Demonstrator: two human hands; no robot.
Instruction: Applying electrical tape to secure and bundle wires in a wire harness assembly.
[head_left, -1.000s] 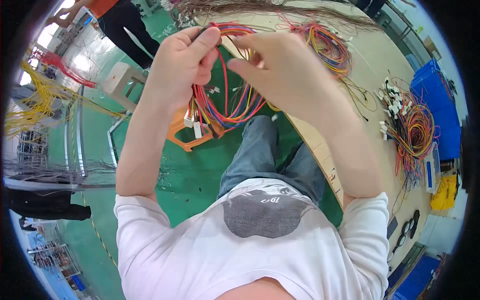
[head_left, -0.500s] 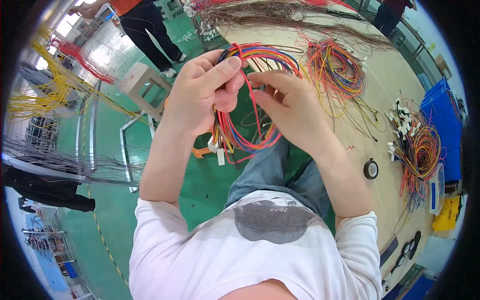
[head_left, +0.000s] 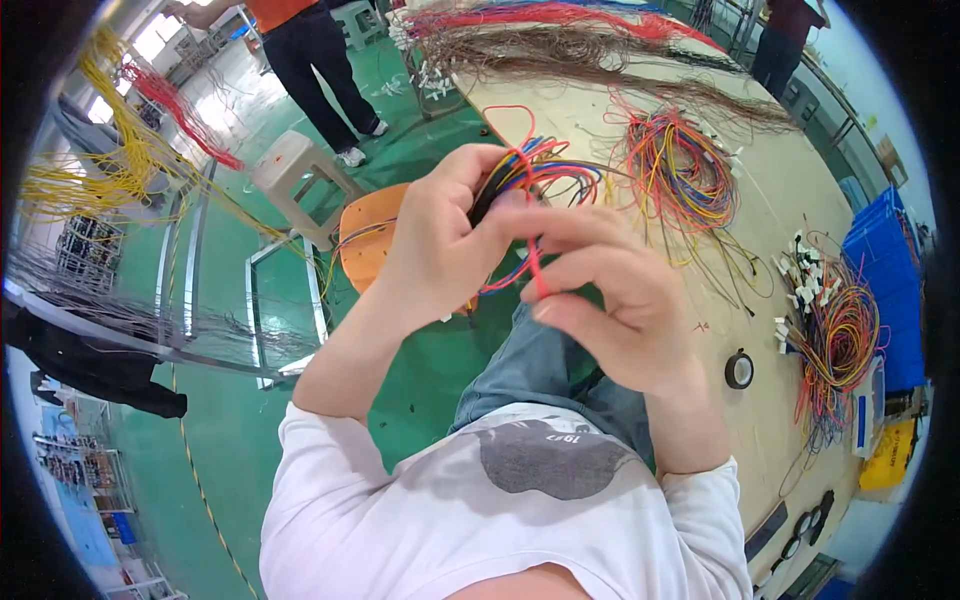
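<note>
So I've got my left hand curled around a bundle of coloured wires, gripping it tight. My right hand sits just beside it, fingertips pinching one red wire that hangs from the bundle between both hands. A tape roll lies off to the right hand's side on the workbench.

bright even daylight, fisheye-bent edges

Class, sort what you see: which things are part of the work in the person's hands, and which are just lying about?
In hand:
left hand
right hand
bundle of coloured wires

Lying about:
coil of coloured wires on the workbench
roll of black tape
wires with white connectors
brown wire heap
orange stool
blue bin
</note>
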